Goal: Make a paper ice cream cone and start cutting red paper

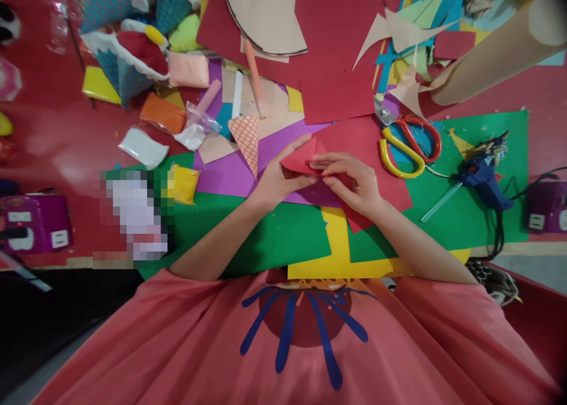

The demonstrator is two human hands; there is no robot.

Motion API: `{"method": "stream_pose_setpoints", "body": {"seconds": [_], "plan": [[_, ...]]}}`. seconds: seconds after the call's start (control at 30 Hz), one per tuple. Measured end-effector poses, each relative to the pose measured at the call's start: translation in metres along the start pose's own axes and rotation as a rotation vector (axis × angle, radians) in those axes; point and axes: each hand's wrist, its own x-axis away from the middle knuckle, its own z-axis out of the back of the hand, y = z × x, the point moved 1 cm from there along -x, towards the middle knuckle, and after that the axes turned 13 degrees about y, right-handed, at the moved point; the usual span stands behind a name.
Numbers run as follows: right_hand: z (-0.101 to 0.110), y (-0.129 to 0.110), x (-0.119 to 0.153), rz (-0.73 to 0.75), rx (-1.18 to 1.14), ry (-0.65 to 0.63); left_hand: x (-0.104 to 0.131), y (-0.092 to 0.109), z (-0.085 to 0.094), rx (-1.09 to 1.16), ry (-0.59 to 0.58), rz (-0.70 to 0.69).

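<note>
Between my two hands is a small piece of red paper (297, 159), curved into what looks like a cone. My left hand (279, 177) grips it from the left, with the thumb below and the fingers behind. On the right side, the bent fingers of my right hand (354, 183) pinch its edge. Under the hands lie a red sheet (390, 192) and a purple sheet (221, 177). A small cone with an orange lattice pattern (245, 136) rests just left of my left hand. Scissors with red and yellow handles (405, 148) lie to the right of my right hand.
A blue glue gun (485, 177) with its cord sits on the green sheet (469, 231) at right. A large tan paper roll (496, 54) stands behind it. Clay packets, such as an orange one (163, 113), and blue lattice cones (128, 68) crowd the left. Paper scraps (407, 30) lie at the back.
</note>
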Motion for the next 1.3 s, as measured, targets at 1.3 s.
{"method": "stream_pose_setpoints", "body": {"seconds": [1.3], "plan": [[-0.0004,0.0062,0.0004,-0.471,0.016,0.106,-0.0038,-0.0002,-0.0015,0.059,0.131,-0.002]]}}
